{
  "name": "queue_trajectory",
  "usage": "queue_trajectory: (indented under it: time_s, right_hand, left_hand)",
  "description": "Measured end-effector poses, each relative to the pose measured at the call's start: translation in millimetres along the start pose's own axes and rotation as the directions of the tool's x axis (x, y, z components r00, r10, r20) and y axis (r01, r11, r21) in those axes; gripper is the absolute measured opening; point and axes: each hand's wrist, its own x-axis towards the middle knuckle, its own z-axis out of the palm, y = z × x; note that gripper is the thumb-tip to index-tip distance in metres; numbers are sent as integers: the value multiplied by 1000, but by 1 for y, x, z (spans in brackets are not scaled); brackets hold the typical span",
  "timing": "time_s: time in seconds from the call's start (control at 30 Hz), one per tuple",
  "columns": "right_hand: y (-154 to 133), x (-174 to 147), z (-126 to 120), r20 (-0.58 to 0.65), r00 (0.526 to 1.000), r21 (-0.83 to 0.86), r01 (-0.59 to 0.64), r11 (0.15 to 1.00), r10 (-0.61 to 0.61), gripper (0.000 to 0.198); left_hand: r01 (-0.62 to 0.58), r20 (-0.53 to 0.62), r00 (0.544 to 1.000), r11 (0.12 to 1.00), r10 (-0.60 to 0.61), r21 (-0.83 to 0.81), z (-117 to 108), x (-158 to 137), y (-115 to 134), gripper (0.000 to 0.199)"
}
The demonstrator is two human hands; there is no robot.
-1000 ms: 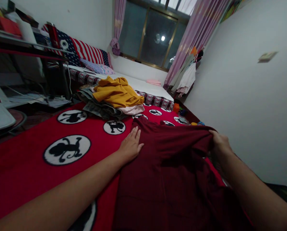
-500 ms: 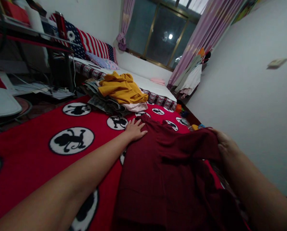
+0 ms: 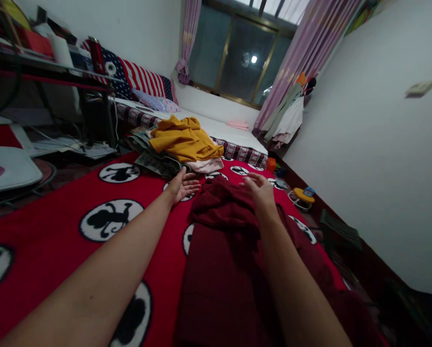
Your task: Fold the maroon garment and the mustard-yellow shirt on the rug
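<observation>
A dark red long-sleeved top (image 3: pixel 219 274) lies spread over the red blanket (image 3: pixel 67 270) in front of me. One sleeve (image 3: pixel 223 205) is bunched across the top's far end. Just left of that far end, my left hand (image 3: pixel 183 186) is held with fingers stretched and palm turned inward, nothing in it. My right hand (image 3: pixel 262 193) is above the bunched sleeve, fingers loosely bent and apart; whether it touches the cloth I cannot tell. My right forearm hides part of the top.
Beyond my hands is a clothes heap with a mustard-yellow garment (image 3: pixel 187 140) on top. Behind it stands a bed (image 3: pixel 216 126) below the window. A desk (image 3: pixel 53 72) and a white chair (image 3: pixel 9 168) are left; a small yellow stool (image 3: pixel 304 195) stands right, by the wall.
My right hand has carried the sleeve inward from the right, laid it over the top and let go. My left hand has lifted off the cloth and shifted left, palm turning inward.
</observation>
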Motion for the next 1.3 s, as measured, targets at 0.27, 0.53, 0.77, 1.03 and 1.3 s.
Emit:
queue_trajectory:
  time_s: [0.27,0.53,0.77,1.03,1.3]
  right_hand:
    - [41,-9,-11,163,964,-220,-171,960,209,8]
    - [3,-11,-46,488,716,-716,2,699,498,14]
    - [-10,-18,-62,576,507,-753,24,658,641,18]
    - [49,2,-44,75,990,-592,-53,804,120,45]
    - [32,1,-51,327,928,-573,45,818,178,39]
  left_hand:
    - [-406,380,914,340,144,848,32,-16,12,88]
    - [-179,189,972,-85,140,980,74,-51,11,44]
    - [-142,-13,970,613,241,777,40,-13,26,4]
    - [-176,-81,984,922,158,-346,30,-18,47,9]
    - [-262,-92,965,861,247,-437,20,-17,40,11]
